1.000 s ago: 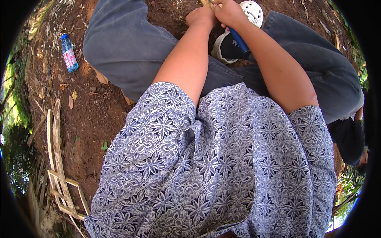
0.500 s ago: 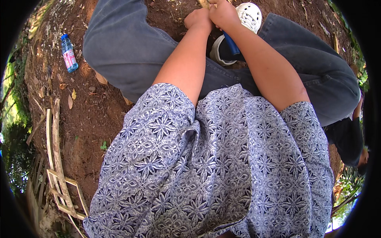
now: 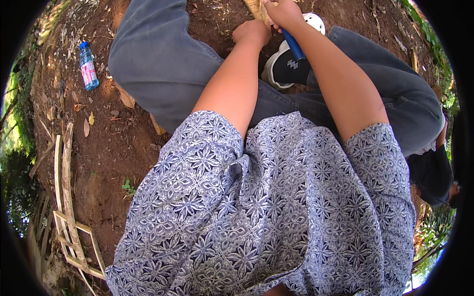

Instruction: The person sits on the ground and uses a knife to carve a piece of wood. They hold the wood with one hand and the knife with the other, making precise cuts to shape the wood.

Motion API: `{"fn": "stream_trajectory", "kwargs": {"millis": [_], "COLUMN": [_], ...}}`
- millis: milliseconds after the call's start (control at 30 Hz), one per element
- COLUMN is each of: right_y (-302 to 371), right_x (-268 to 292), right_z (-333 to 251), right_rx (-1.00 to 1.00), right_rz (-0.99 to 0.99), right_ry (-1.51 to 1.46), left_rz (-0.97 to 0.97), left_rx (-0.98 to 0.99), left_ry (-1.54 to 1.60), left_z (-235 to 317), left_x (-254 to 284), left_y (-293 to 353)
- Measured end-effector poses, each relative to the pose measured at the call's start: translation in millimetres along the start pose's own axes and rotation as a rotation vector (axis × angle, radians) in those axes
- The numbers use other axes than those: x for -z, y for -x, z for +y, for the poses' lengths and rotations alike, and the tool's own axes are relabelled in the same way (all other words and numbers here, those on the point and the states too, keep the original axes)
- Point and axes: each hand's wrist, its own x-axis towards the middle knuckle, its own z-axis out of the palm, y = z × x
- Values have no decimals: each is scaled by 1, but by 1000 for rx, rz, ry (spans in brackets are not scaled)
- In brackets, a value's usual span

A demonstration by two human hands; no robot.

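Note:
Both my arms reach to the top of the view, between my bent legs. My right hand (image 3: 285, 14) is closed round a tool with a blue handle (image 3: 293, 45), whose butt sticks out toward me below the fist. The tool's working end is hidden, so its kind does not show. Close by on the left, my left hand (image 3: 252, 33) is closed at the near end of a pale piece of wood (image 3: 255, 7). That wood runs up out of the picture. Below the right hand is my white clog (image 3: 270, 66) over a black sock.
A water bottle (image 3: 88, 66) with a blue cap lies on the brown soil at the left. Nearer on that side lies a frame of thin wooden strips (image 3: 67, 182). Dry leaves (image 3: 86, 128) are scattered about. Another person in black (image 3: 432, 175) is at the right edge.
My right hand has shifted slightly up and right, with the blue handle along with it. My left hand is slightly lower, and more of the pale wood and the black sock shows.

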Motion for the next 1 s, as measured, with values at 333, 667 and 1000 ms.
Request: {"fn": "stream_trajectory", "kwargs": {"millis": [333,667,1000], "right_y": [29,24,-28], "right_x": [-1,-21,-21], "right_z": [1,5,18], "right_rx": [13,95,261], "right_rz": [-96,34,189], "right_ry": [247,185,268], "left_rz": [52,10,82], "left_rx": [3,-14,27], "left_ry": [46,10,43], "left_z": [-10,-15,-11], "left_x": [-2,0,-6], "left_y": [-4,-2,-4]}}
